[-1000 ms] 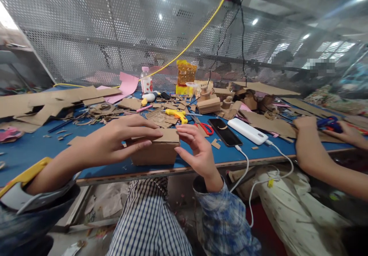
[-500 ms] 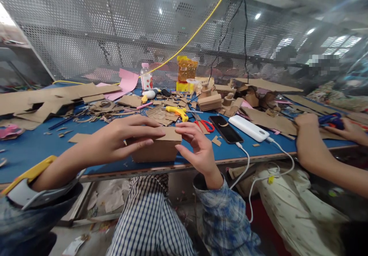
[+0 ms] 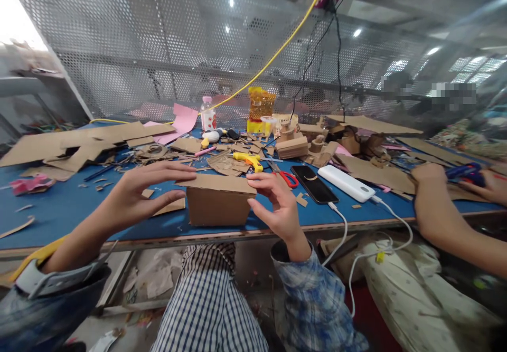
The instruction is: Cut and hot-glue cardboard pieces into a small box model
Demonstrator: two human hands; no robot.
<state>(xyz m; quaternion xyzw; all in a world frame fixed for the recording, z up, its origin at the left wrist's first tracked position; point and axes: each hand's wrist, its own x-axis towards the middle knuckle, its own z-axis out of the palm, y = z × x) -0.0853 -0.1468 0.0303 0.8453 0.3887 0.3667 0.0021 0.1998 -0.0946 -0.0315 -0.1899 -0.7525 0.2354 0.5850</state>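
Note:
A small brown cardboard box [image 3: 218, 207] stands at the table's front edge, its flat top piece jutting out a little on the left. My left hand [image 3: 152, 188] is at the box's left end, fingers stretched and thumb apart, fingertips by the top piece's left corner. At the right end, my right hand [image 3: 277, 201] has its fingers bent and spread from the thumb, the fingertips touching the top right corner. Neither hand is closed around the box. Behind it lie a yellow glue gun [image 3: 249, 160] and red-handled scissors [image 3: 288, 179].
A black phone [image 3: 314, 184] and white power bank [image 3: 345, 182], both with white cables, lie to the right. Another person's hands [image 3: 431, 178] hold a blue tool at far right. Cardboard scraps [image 3: 83, 143], a bottle [image 3: 208, 114] and a yellow package [image 3: 260, 110] stand behind.
My left hand has moved left off the box's top, baring more of the top and front. My right hand stays at the right corner. The view has shifted slightly.

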